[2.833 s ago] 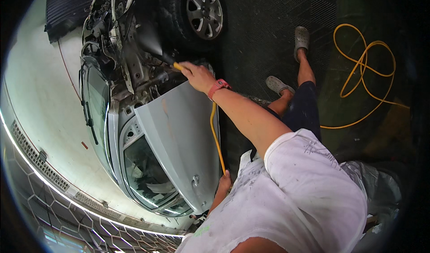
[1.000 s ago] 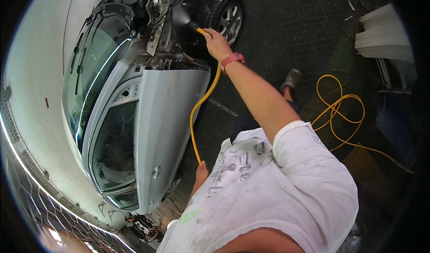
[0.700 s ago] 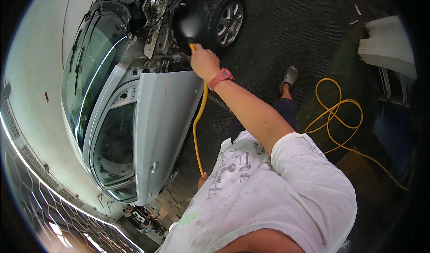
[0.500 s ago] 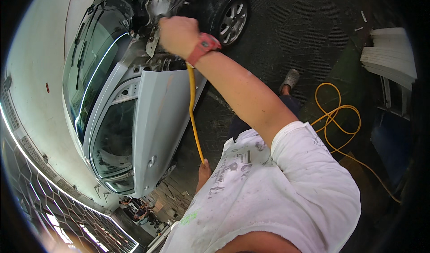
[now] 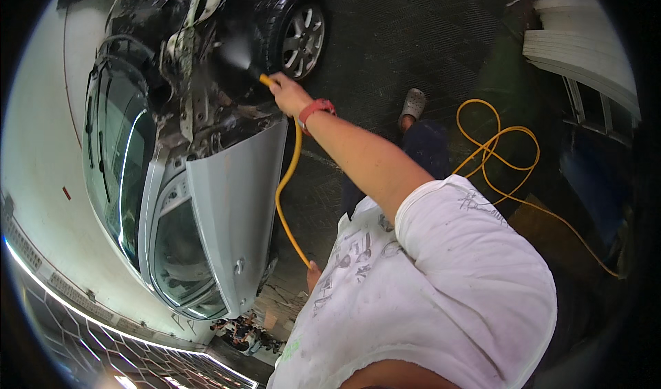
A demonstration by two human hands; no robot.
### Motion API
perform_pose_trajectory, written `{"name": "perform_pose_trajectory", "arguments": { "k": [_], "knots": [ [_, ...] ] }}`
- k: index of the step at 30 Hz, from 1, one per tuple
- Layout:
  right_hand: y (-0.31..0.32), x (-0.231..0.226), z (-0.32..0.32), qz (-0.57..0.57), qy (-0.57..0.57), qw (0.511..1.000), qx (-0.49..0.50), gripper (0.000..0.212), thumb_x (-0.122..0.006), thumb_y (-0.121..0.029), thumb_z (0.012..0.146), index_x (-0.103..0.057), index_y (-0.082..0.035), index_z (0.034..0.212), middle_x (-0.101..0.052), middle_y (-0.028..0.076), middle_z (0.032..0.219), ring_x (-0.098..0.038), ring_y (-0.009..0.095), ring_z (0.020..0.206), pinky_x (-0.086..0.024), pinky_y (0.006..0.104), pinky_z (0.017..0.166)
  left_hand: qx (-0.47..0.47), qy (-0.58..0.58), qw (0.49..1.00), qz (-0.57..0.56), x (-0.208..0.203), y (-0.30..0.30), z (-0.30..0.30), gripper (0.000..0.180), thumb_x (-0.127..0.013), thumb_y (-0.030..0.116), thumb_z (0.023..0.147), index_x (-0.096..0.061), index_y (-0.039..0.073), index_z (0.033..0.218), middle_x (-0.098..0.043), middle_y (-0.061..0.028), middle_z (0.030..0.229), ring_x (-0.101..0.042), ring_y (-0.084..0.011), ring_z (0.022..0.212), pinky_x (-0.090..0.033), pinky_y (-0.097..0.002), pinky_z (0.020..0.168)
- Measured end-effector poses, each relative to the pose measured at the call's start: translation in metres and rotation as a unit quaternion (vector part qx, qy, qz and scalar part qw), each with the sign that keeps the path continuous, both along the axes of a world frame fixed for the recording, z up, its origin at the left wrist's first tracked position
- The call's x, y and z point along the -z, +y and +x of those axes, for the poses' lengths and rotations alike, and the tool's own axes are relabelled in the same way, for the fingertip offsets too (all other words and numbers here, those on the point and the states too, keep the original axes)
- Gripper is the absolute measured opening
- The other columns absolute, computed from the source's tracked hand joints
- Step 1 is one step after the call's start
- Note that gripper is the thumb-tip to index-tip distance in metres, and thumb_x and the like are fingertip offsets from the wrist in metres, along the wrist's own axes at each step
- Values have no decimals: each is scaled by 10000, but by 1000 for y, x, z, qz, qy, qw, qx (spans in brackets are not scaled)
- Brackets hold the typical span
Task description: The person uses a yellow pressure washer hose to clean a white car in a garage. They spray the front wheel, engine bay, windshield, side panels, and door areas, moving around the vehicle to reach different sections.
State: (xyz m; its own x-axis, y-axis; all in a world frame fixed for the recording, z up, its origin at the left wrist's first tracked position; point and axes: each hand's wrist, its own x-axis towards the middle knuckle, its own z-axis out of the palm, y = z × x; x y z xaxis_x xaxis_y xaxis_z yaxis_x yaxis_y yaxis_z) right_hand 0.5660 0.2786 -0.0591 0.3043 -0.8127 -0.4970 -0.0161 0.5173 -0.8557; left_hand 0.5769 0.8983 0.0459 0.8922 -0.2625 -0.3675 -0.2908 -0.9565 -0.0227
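Note:
My right hand (image 5: 288,94), with a red wristwatch, reaches forward past the open end of the car's front. It is closed round the end of a yellow hose (image 5: 287,175). From the dark tip a white water spray (image 5: 236,51) fans into the exposed engine bay (image 5: 200,79), beside the front wheel (image 5: 303,41). The hose hangs in a curve down to my left hand (image 5: 313,277), which grips it at my side; my shirt hides most of that hand. Close by stands the silver car's door (image 5: 231,217).
The car's windscreen (image 5: 124,155) lies to the left, by a white wall (image 5: 41,127). On the dark floor at right are loops of yellow hose (image 5: 497,141), near white stacked panels (image 5: 585,41). My foot in a grey clog (image 5: 414,104) stands beyond my arm.
My right hand has swung back from the engine bay and lower, and the hose tip and spray now show clearly. The view has shifted, bringing more of the engine bay in.

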Motion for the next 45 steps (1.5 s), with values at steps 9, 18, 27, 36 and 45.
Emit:
{"name": "perform_pose_trajectory", "arguments": {
  "k": [9, 18, 27, 36, 45],
  "knots": [
    [-85, 40, 12, -7, -73, 992, 105, 344, -528, -285, 1070, -655, -118, 1343, -728, 223, 1122, -677, 425, 1112, -525, 459, 956, -62, 130, 969, 201, -63, -101, -23, 745, -372, 638, 1093, -548, -76, 970, -568, -216, 765, -568, -403, 763, -461, -524, 748],
    [-222, 66, -15, 17, 73, 993, 88, 363, -510, -224, 1026, -628, -66, 1331, -715, 288, 1169, -678, 475, 1107, -527, 554, 974, -91, 175, 976, 90, -41, -229, -54, 620, -404, 559, 1110, -556, -30, 990, -615, -179, 718, -671, -332, 694, -500, -447, 642],
    [-315, -36, -79, -198, 220, 955, -35, 358, -482, -267, 1024, -653, -78, 1275, -726, 304, 1099, -703, 470, 1057, -548, 565, 944, 9, 166, 985, 44, -3, -241, -83, 542, -441, 436, 1115, -618, -75, 1157, -682, -365, 957, -650, -572, 952, -488, -607, 787],
    [-399, -171, -136, -379, 338, 854, -112, 334, -510, -293, 1028, -743, -176, 1237, -760, 208, 1111, -715, 426, 1074, -561, 541, 937, 52, 214, 974, -47, 63, -342, -85, 554, -388, 455, 1124, -637, -34, 1200, -717, -322, 1021, -679, -530, 997, -524, -591, 845],
    [-414, -305, -85, -496, 202, 751, -387, 336, -553, -282, 993, -759, -154, 1227, -764, 195, 1055, -726, 394, 1029, -575, 496, 923, 15, 225, 974, -31, 109, -462, -112, 619, -371, 510, 1111, -600, -20, 1334, -679, -355, 1177, -641, -531, 1127, -488, -591, 998]
  ]
}}
